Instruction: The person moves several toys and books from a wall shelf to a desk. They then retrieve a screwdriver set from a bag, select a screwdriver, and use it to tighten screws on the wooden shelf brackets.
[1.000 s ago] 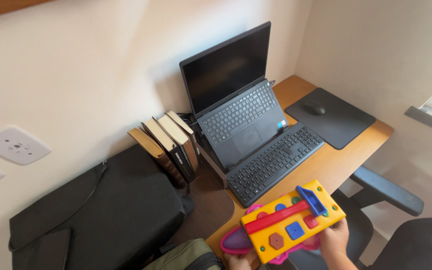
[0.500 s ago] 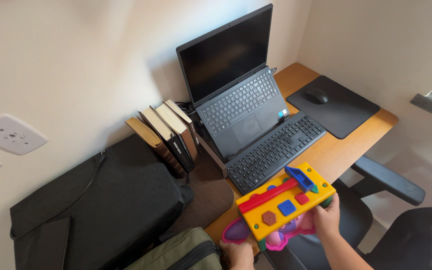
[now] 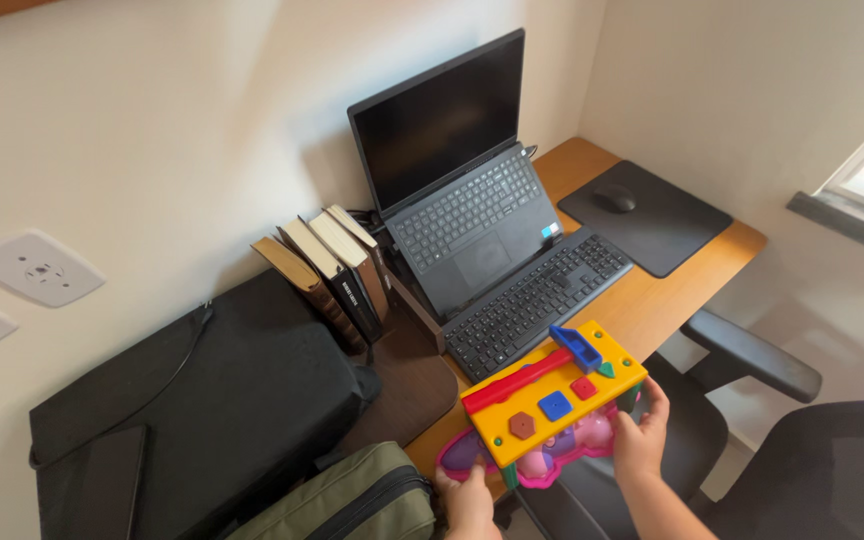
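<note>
Yellow toy board (image 3: 552,400), with coloured shape pegs and a red-and-blue hammer (image 3: 542,365) on top, sits above the counter (image 3: 652,310) edge. Left hand (image 3: 470,500) clasps its pink base; right hand (image 3: 640,440) grips its right end, near the black keyboard (image 3: 537,300).

A laptop (image 3: 457,190) stood open at the top centre, a black keyboard (image 3: 537,302) just below it. A mouse (image 3: 614,198) lay on a dark pad (image 3: 647,217) at the upper right. Books (image 3: 327,272) leaned left of the laptop. A black bag (image 3: 192,410) filled the lower left, a green bag (image 3: 352,500) below it. A chair (image 3: 782,440) sat at the lower right.
</note>
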